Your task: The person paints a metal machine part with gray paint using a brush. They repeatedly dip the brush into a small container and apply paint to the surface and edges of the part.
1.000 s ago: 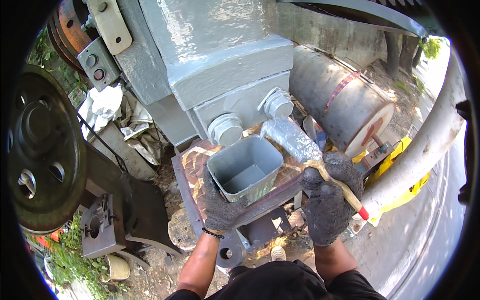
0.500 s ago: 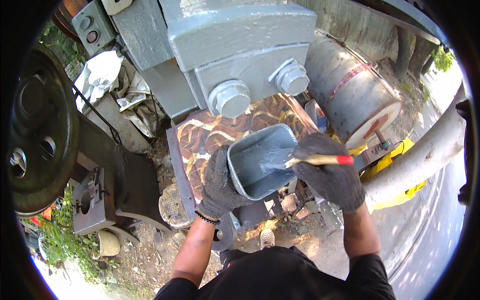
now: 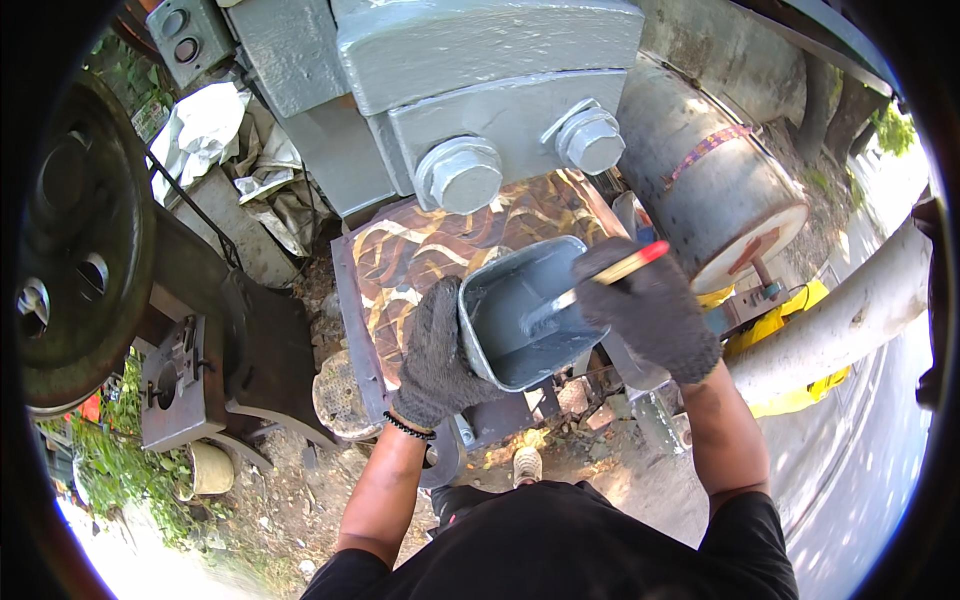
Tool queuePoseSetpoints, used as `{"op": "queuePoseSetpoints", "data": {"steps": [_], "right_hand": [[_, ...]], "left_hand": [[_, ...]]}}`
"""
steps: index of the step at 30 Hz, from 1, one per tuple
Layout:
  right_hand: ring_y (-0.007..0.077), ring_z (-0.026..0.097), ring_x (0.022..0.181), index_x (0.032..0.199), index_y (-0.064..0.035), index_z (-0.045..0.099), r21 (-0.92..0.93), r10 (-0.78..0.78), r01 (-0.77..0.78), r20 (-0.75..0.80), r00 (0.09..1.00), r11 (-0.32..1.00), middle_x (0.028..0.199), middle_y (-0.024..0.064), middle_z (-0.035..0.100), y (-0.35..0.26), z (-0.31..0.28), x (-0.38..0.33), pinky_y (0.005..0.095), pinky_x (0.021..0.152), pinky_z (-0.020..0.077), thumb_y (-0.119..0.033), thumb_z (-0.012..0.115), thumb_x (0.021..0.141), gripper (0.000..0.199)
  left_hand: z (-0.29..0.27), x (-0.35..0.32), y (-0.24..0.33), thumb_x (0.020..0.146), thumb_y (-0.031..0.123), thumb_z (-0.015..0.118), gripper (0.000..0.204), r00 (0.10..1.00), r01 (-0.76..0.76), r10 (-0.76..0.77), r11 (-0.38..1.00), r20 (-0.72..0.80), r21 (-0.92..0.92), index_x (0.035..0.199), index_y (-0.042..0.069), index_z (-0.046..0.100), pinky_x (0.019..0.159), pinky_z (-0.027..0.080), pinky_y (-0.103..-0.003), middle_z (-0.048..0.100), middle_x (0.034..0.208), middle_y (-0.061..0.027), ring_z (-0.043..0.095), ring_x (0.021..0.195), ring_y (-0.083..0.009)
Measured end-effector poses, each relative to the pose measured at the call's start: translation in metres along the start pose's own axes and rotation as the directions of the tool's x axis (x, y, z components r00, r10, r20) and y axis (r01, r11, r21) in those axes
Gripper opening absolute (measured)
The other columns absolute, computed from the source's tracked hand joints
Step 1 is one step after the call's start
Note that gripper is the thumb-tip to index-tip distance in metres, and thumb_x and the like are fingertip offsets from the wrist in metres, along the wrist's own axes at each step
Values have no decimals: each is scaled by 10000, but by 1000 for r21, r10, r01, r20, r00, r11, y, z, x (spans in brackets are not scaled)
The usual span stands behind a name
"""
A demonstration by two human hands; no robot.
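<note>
My left hand (image 3: pixel 437 345), in a dark grey knit glove, grips the left side of a rectangular paint container (image 3: pixel 487 362) with rounded corners. Grey paint coats its inner walls and bottom. In my right hand (image 3: pixel 645 310), gloved alike, is a paintbrush (image 3: pixel 622 270) with a wooden handle and a red end. Its bristles dip inside the container near the right wall, and the red end points up and right. Just beyond stands a large machine (image 3: pixel 490 65) in wet-looking grey paint, with two big hex bolts (image 3: pixel 465 177) on its lower front.
Under the container lies a brown patterned sheet (image 3: pixel 400 265) on a metal bed. A dark flywheel machine (image 3: pixel 90 260) stands at left, by crumpled white sheeting (image 3: pixel 205 130). To the right are a rusty metal drum (image 3: pixel 700 170) and a pale trunk-like post (image 3: pixel 830 315). Rubble litters the ground.
The brush handle has tilted, its red end swinging up and away from me, with my right hand turned and shifted slightly. The container remains in my left hand.
</note>
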State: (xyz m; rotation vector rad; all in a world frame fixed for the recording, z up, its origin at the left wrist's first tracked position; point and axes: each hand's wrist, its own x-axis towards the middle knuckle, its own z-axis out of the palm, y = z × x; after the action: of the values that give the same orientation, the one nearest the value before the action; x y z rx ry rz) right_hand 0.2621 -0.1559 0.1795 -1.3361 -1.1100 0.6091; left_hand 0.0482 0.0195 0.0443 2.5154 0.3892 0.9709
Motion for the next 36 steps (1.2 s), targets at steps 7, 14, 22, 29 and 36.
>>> {"op": "queuePoseSetpoints", "data": {"steps": [7,14,22,29,36], "right_hand": [[151,684,787,1071,25,657,126,135,-104,-262,956,986,918,80,686,13,-5,-20,295,708,572,-115,677,1007,155],[261,713,796,1052,-11,668,-662,-413,437,205,887,609,937,159,703,31,24,-11,394,726,571,-159,752,910,222],[108,658,740,1058,-5,669,87,38,-17,-240,970,996,898,58,689,29,-8,-30,295,660,550,-114,674,1012,119],[143,694,812,1119,11,677,-403,-205,52,-346,915,914,890,84,706,45,-22,-48,298,709,557,-13,711,928,195],[197,731,919,1233,10,669,223,64,40,-442,895,974,947,122,734,87,-32,-47,333,802,569,40,698,890,345]], "left_hand": [[1,3,-1,562,628,965,1324,1000,13,-14,998,-13,-54,1540,-58,394,1179,389,-579,502,1492,-313,494,1375,-522],[-2,13,14,547,552,994,1324,995,-99,99,995,-3,29,1536,-83,383,1172,396,-584,516,1470,-338,508,1350,-549],[0,5,3,555,589,975,1310,989,-105,114,990,-94,92,1521,-82,398,1125,428,-585,536,1443,-316,536,1318,-521],[-3,6,11,565,550,983,1231,990,-104,118,981,-78,161,1505,-31,439,1130,430,-565,541,1421,-277,535,1328,-486],[-4,5,13,563,553,984,1266,998,7,-8,1000,-65,-16,1525,-36,410,1142,422,-563,531,1438,-284,529,1338,-490]]}}
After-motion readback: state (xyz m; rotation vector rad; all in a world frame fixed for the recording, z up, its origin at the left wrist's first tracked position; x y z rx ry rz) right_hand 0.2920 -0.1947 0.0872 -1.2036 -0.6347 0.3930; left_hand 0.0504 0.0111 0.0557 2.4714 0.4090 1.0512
